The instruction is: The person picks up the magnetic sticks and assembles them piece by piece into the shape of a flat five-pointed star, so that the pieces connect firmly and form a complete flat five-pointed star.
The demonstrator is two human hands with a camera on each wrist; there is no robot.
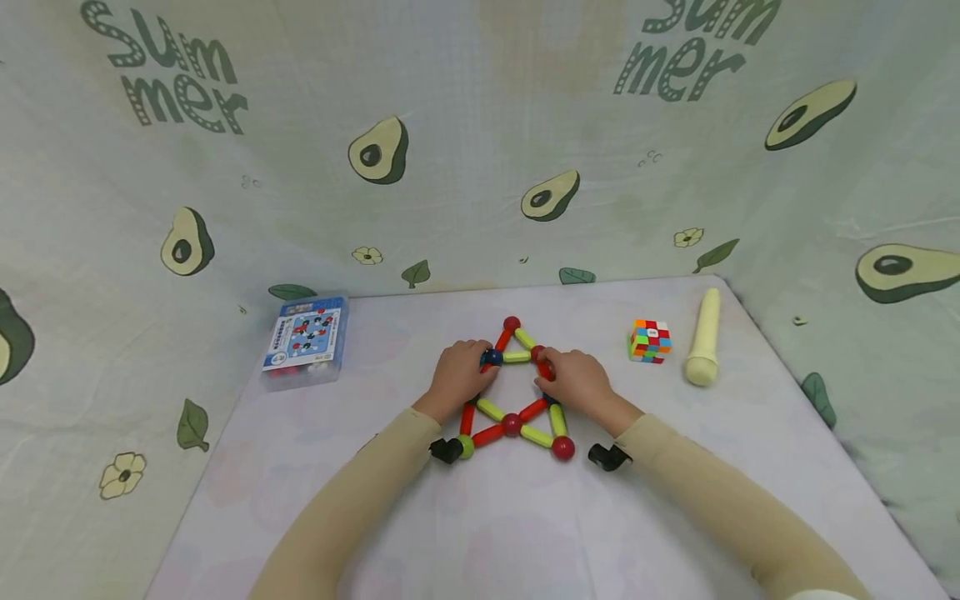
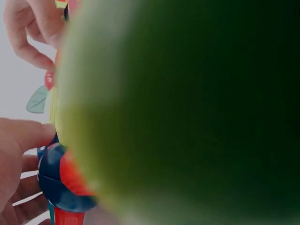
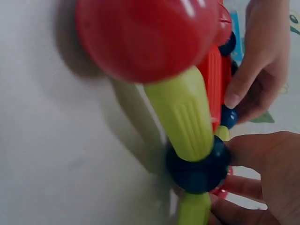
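A flat star [image 1: 512, 425] of red and yellow-green rods joined by red, dark blue and green balls lies on the table between the hands. My left hand [image 1: 459, 377] grips its left side, fingers and thumb at a dark blue ball [image 1: 491, 357]. On the opposite side, my right hand [image 1: 579, 382] pinches the star near a red rod, its thumb right by another dark blue ball [image 3: 199, 168] in the right wrist view. A blurred green ball [image 2: 187, 112] covers most of the left wrist view. One red ball [image 3: 145, 37] looms large in the right wrist view.
A clear plastic box [image 1: 303, 340] with a blue label stands at the back left. At the right are a colourful puzzle cube [image 1: 650, 342] and a cream club-shaped stick [image 1: 703, 337]. A patterned cloth [image 1: 465, 167] hangs behind the table.
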